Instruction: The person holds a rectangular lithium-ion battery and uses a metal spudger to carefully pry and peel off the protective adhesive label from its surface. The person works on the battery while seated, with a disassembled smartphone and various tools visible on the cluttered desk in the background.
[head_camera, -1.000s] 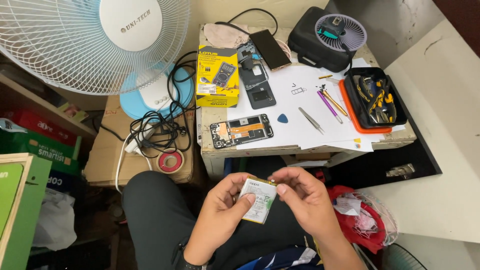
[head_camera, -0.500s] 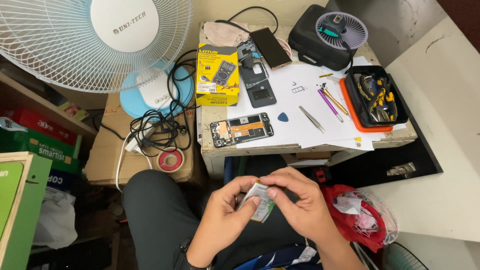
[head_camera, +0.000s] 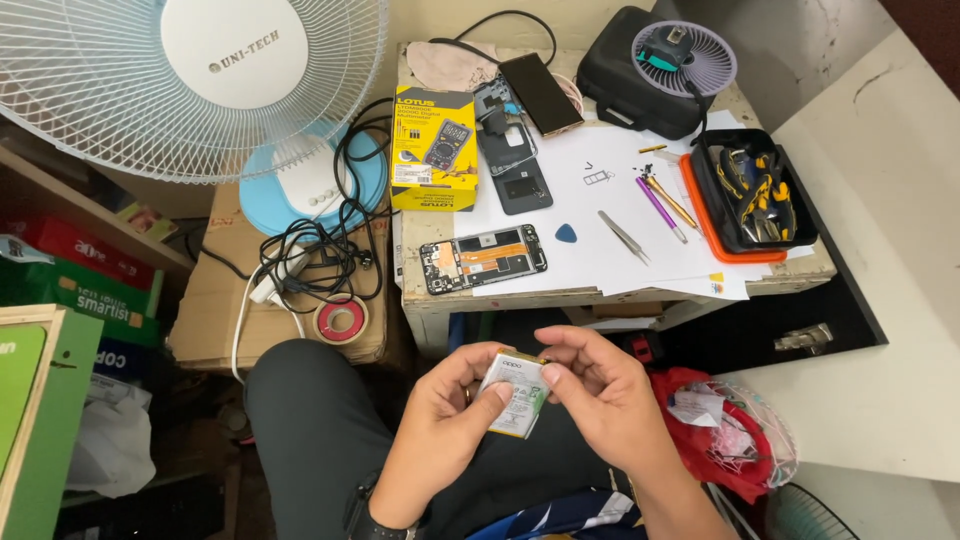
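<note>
We've got both hands down over the lap, well below the counter (head_camera: 520, 300) edge, clamped together on a small flat white phone battery (head_camera: 517, 394). Left hand (head_camera: 452, 415) grips it from the left w/ thumb across the label face; right hand (head_camera: 600, 395) pinches the top right corner btwn thumb and fingertips, so the batt. sits tilted btwn the two. Up on the counter, on white paper sheets, an opened phone body (head_camera: 484, 258) lies near the front edge w/ its insides showing, and a blue pick (head_camera: 566, 233) sits just right of it. Metal tweezers (head_camera: 624, 236) lie further right, then a purple tool (head_camera: 656, 207) and a gold-coloured one beside it. An orange-rimmed black tray (head_camera: 748, 248) at the right end holds yellow-handled tools. A yellow box (head_camera: 433, 148) w/ a meter pictured on it stands at the left, next to a dark phone back cover (head_camera: 518, 170). A small purple fan (head_camera: 683, 57) rests on a black case at the back. Left of the counter: big white fan (head_camera: 190, 85), tangled black cables (head_camera: 320, 240), red tape roll (head_camera: 341, 320) on cardboard.
</note>
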